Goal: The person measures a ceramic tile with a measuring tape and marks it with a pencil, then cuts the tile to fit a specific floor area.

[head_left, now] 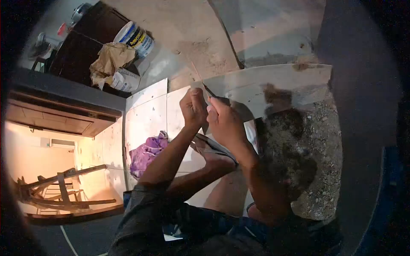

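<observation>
My left hand (194, 107) is closed in a fist, thumb uppermost. Whatever may be inside it is hidden. Just to its right, my right hand (225, 122) is wrapped round a thin stick-like thing (205, 87), dark near the fingers and pinkish towards its far end. It points up and away over the floor; its exact kind cannot be made out. Below the hands is a foot in a sandal (213, 147) on pale tiles (145, 115). A crumpled purple cloth (149, 153) lies left of my left forearm.
A paint bucket (143, 42), brown crumpled paper (112, 59) and a white container (125, 80) stand at the upper left beside dark furniture (87, 36). Rough rubble-strewn ground (318, 170) lies to the right. A wooden frame (64, 187) is beyond the doorway at left.
</observation>
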Available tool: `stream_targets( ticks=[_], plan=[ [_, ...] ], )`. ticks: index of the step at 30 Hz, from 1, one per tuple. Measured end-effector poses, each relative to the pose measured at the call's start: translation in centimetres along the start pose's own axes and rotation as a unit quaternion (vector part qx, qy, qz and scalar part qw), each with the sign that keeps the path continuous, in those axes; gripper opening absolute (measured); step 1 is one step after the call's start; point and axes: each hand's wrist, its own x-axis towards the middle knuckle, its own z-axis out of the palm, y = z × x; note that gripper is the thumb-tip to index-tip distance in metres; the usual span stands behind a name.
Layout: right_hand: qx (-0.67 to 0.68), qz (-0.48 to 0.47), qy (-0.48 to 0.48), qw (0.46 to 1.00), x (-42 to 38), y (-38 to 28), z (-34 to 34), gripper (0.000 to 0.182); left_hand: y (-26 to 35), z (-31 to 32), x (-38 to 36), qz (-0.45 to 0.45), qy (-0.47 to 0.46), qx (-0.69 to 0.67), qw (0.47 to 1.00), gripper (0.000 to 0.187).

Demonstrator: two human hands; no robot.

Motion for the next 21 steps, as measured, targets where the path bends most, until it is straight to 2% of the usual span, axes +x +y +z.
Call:
stream_targets(
  ticks=[1,2,3,5,6,7,9,10,11,13,14,16,17,18,19,20,21],
  plan=[
    [-0.009,0.01,0.003,1.0,-0.5,0.4,0.7,0.027,0.4,0.0,-0.6,0.003,0.018,0.008,1.0,0.046],
    [-0.034,0.017,-0.009,0.999,-1.0,1.1,1.8,0.028,1.8,-0.2,-1.3,-0.034,0.034,0.029,0.998,0.046],
    [-0.049,-0.003,-0.01,0.999,-1.8,1.1,2.6,0.028,2.6,-1.1,-1.8,-0.034,0.028,0.103,0.994,0.046],
    [-0.097,-0.072,0.082,0.989,-3.0,0.0,4.3,0.033,0.6,-2.2,-2.5,0.002,0.072,0.041,0.997,0.044],
    [-0.149,-0.111,0.092,0.978,-3.5,-0.6,4.5,0.041,1.8,-3.0,-2.7,0.034,0.068,0.063,0.995,0.042],
    [-0.157,-0.133,0.088,0.975,-3.7,-1.5,4.8,0.041,3.0,-3.7,-2.9,0.062,0.064,0.086,0.992,0.04],
    [-0.21,-0.001,0.022,0.977,-4.3,-3.1,5.5,0.044,2.5,-4.6,-3.0,0.056,0.084,0.088,0.991,0.035],
    [-0.26,0.021,0.024,0.965,-4.2,-3.4,6.0,0.045,2.7,-4.8,-2.9,0.091,0.101,0.112,0.984,0.034],
    [-0.269,0.007,0.024,0.963,-4.4,-3.6,6.3,0.045,2.7,-5.2,-2.8,0.125,0.117,0.135,0.976,0.033],
    [-0.272,-0.011,-0.006,0.962,-5.1,-3.3,6.4,0.042,3.0,-5.6,-3.0,0.123,0.13,0.16,0.971,0.034],
    [-0.28,-0.047,0.001,0.959,-5.3,-1.7,7.0,0.039,3.6,-5.5,-2.9,0.073,0.153,0.142,0.975,0.036],
    [-0.256,-0.058,0.019,0.965,-6.0,0.8,8.7,0.034,3.9,-4.8,-2.3,-0.018,0.185,0.073,0.98,0.04],
    [-0.223,-0.058,0.037,0.973,-6.5,1.4,9.1,0.031,3.1,-4.3,-2.3,-0.016,0.2,0.064,0.978,0.04],
    [-0.192,-0.011,0.03,0.981,-6.9,1.4,9.6,0.029,1.9,-3.9,-2.3,-0.009,0.234,0.049,0.971,0.041],
    [-0.201,-0.019,0.023,0.979,-6.7,1.5,10.0,0.029,2.1,-4.1,-2.4,-0.006,0.265,0.037,0.964,0.042],
    [-0.194,-0.081,0.051,0.976,-6.8,1.9,10.5,0.029,1.9,-4.3,-2.7,-0.081,0.268,-0.053,0.959,0.035],
    [-0.184,-0.137,0.081,0.97,-7.0,2.7,10.8,0.029,1.4,-4.5,-3.1,-0.088,0.268,-0.054,0.958,0.035]
  ],
)
